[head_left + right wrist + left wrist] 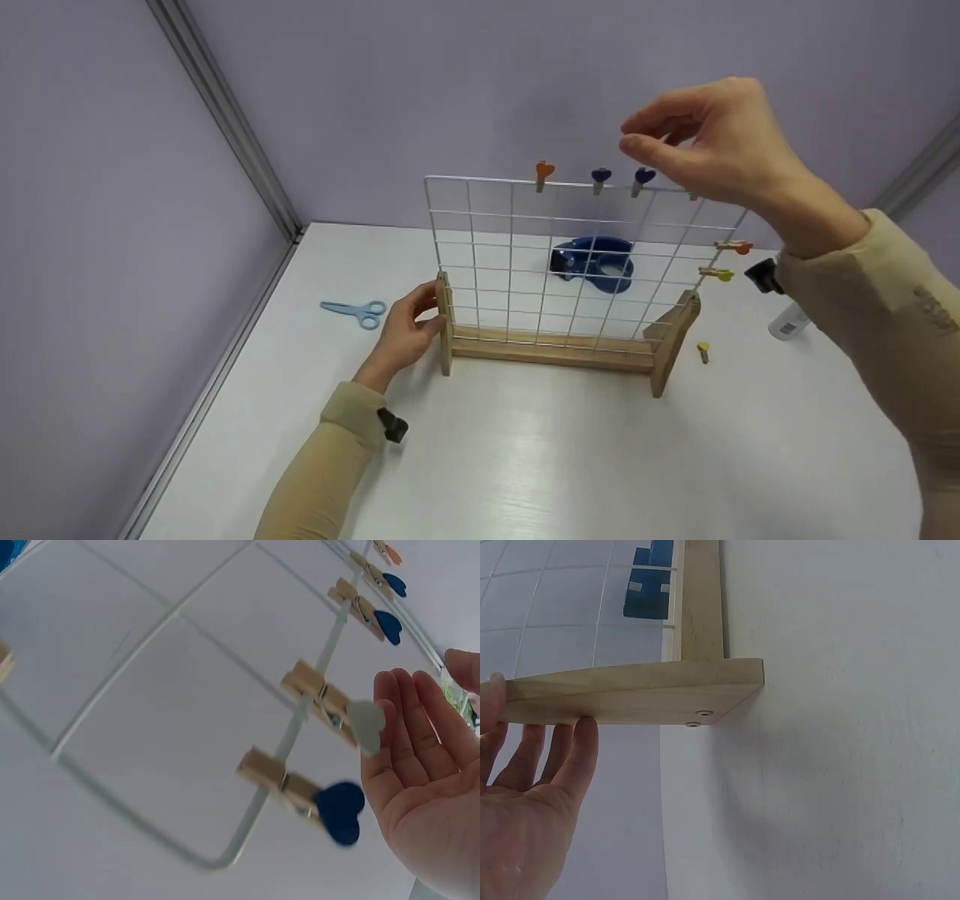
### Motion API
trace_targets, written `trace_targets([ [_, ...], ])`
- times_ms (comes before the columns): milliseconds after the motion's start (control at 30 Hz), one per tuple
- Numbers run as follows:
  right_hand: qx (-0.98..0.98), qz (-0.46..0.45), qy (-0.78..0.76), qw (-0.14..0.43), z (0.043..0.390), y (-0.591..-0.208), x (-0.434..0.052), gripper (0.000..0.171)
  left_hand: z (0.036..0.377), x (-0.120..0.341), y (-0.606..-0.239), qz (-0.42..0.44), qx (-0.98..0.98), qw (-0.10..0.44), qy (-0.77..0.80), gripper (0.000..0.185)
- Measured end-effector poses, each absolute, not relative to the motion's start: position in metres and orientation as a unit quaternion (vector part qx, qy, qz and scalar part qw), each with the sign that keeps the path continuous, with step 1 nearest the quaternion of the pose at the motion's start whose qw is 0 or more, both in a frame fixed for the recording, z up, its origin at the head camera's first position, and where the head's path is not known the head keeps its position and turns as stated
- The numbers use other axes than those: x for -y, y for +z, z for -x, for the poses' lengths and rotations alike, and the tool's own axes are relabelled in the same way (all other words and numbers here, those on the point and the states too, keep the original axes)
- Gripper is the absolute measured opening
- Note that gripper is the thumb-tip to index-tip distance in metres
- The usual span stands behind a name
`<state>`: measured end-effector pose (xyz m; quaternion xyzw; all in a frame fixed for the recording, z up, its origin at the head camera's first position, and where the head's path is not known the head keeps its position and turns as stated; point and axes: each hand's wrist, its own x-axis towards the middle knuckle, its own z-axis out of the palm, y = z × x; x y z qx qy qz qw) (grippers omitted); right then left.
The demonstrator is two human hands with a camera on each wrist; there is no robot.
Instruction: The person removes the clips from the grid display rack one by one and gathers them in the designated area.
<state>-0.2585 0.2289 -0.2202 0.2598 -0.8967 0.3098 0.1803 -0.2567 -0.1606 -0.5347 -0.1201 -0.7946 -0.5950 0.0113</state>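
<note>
A white wire grid (552, 218) stands upright in a wooden stand (555, 354). My left hand (405, 330) grips the stand's left side board (622, 694), thumb on one face and fingers on the other. Above the grid's top right corner, my right hand (724, 142) is raised with bent, parted fingers and holds nothing. In the right wrist view it is beside a clothespin with a white heart (366, 726); whether they touch I cannot tell. A dark blue heart clothespin (340, 814) sits nearer the corner. Further left are an orange clothespin (544, 171) and two dark blue ones.
Red (739, 247) and yellow (720, 274) clothespins clip the grid's right edge. A loose yellow clothespin (703, 351) lies right of the stand. Behind the grid sits a blue tape dispenser (592, 244). Blue scissors (352, 308) lie left, a white bottle (787, 322) right.
</note>
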Motion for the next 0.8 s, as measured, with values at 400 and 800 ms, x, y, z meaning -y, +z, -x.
trace_targets([
  [400,0.888,-0.339,0.296,0.093,0.275,-0.223,-0.164,0.016,0.258,0.164,-0.533,0.119,0.792,0.012,-0.598,0.057],
  [800,0.896,-0.331,0.279,0.095,0.277,-0.227,-0.154,0.013,0.254,0.164,-0.533,0.117,0.797,0.013,-0.592,0.056],
])
